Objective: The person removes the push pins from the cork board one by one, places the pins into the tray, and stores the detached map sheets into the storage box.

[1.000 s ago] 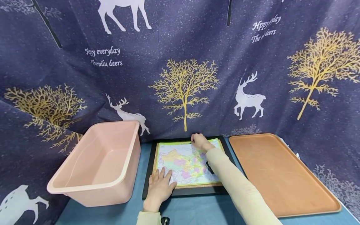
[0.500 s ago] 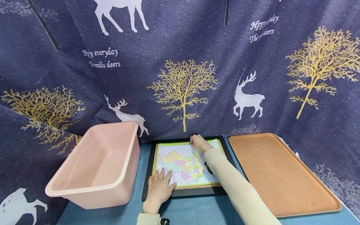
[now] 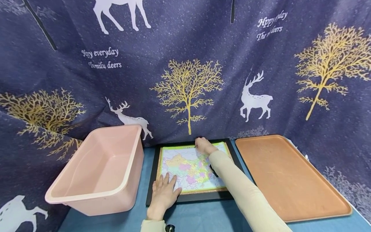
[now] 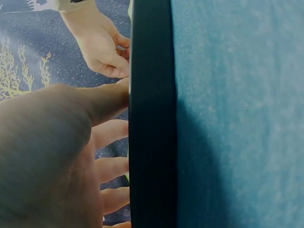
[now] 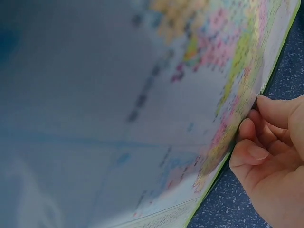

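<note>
A colourful map with a yellow-green border lies on a cork board in a black frame. My left hand rests flat at the lower left corner, fingers spread over frame and map. Past the black frame edge, the left wrist view shows its thumb and several fingers. At the map's top edge, my right hand has its fingers curled. In the right wrist view, the right hand's thumb and fingers pinch at the map's border. A small dark thing shows by the fingertips; its kind is too small to tell.
Left of the board stands a deep pink plastic basin. A brown tray lies to the right. Blue cloth covers the table. Behind hangs a dark blue curtain printed with deer and trees.
The view has shifted slightly. My right hand stays at the map's top edge, fingers moving only a little left along it. The left hand rests in the same place.
</note>
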Tool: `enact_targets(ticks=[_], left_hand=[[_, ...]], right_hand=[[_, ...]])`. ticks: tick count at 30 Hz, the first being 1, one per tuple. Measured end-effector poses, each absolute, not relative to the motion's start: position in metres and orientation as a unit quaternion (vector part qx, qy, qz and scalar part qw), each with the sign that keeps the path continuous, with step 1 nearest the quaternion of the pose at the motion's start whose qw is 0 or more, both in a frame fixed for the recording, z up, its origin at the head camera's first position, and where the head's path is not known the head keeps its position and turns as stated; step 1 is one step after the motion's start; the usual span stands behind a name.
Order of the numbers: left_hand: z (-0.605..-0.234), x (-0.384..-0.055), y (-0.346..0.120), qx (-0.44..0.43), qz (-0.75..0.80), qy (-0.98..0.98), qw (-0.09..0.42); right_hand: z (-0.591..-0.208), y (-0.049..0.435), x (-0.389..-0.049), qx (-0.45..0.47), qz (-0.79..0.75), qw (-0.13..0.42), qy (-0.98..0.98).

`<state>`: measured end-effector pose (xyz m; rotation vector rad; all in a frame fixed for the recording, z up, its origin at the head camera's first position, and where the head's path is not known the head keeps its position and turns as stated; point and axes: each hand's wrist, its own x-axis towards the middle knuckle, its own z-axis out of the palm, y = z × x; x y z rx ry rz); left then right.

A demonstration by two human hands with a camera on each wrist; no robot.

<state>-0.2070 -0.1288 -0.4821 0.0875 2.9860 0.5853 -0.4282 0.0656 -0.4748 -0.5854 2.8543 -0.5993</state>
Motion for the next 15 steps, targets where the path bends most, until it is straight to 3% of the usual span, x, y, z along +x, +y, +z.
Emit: enact_targets(ticks=[15], left_hand=[[-0.4822, -0.2065, -0.1297, 0.026, 0.189, 0.981, 0.040]], right_hand=[[-0.4757, 0.0649, -0.4313, -0.197, -0.209, 0.093, 0.953]])
